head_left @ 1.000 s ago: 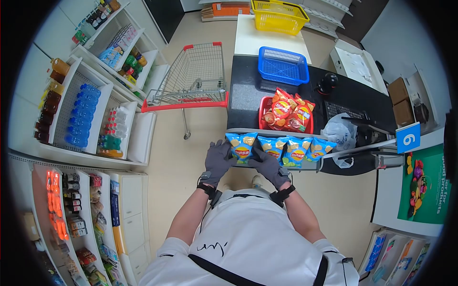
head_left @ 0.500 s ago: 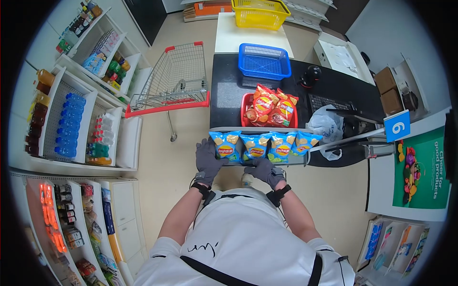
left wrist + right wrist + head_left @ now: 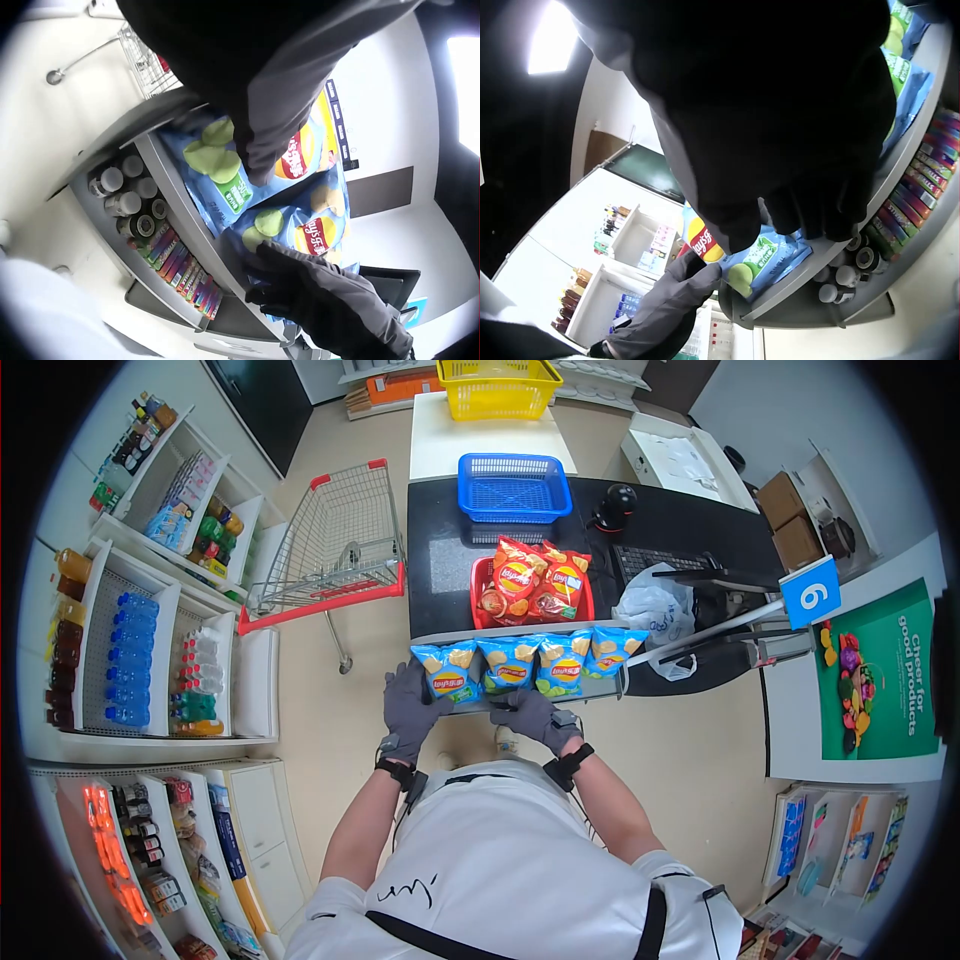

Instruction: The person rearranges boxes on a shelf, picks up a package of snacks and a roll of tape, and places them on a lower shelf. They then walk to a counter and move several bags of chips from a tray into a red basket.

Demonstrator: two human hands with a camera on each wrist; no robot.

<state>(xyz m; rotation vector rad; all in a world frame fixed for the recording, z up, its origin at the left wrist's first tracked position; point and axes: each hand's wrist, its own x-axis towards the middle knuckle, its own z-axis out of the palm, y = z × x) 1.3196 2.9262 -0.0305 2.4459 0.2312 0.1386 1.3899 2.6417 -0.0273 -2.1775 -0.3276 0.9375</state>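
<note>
Head view from beside the bench point(image 3: 440, 560): a row of blue chip bags point(image 3: 562, 662) stands on the grey shelf point(image 3: 603, 693) along its near edge. The left hand point(image 3: 408, 708) lies against the leftmost blue bag point(image 3: 448, 672), its fingers point(image 3: 262, 150) fairly straight and gripping nothing. The right hand point(image 3: 530, 716) sits under the second blue bag point(image 3: 510, 665). Its fingers point(image 3: 289, 264) curl at the bag's lower edge, seemingly pinching it. Behind stands a red basket point(image 3: 477, 588).

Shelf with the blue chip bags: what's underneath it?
Under the grey shelf sits a lower rack with small round-capped bottles and a row of colourful slim packs. How far back it goes is hidden by the shelf.
</note>
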